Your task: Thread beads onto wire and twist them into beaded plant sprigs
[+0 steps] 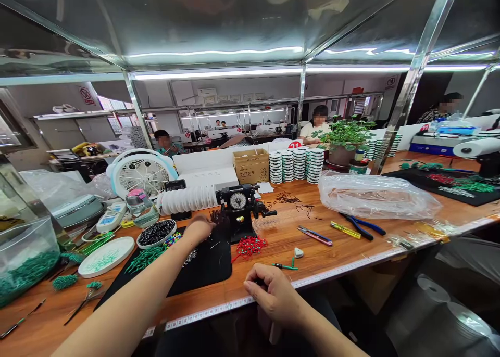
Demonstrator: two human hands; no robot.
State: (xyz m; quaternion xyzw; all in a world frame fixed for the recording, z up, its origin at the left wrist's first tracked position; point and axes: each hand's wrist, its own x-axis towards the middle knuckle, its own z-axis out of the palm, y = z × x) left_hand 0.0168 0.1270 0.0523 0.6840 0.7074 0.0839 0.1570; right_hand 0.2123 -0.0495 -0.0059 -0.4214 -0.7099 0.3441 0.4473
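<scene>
My left hand (200,229) reaches over the black mat (211,266), close to a bunch of thin dark strips (216,215) beside the hand-cranked winder (237,206). Its fingertips are mostly hidden behind the back of the hand. At the front edge of the table, my right hand (273,294) is curled, thumb against the fingers; whatever lies in it is too small to make out. Just beyond it lie a green cord piece with a dark end (284,267) and a small whitish wedge (299,252). Red beaded pieces (250,246) are heaped before the winder.
White spools (189,200) line the winder's shaft. Left stand a bowl of black beads (157,234), a white plate (106,257) and a fan (141,172). Right lie snips (314,236), a yellow tool (345,230), pliers (361,227) and a plastic bag (375,195). Spool stacks (296,164) stand behind.
</scene>
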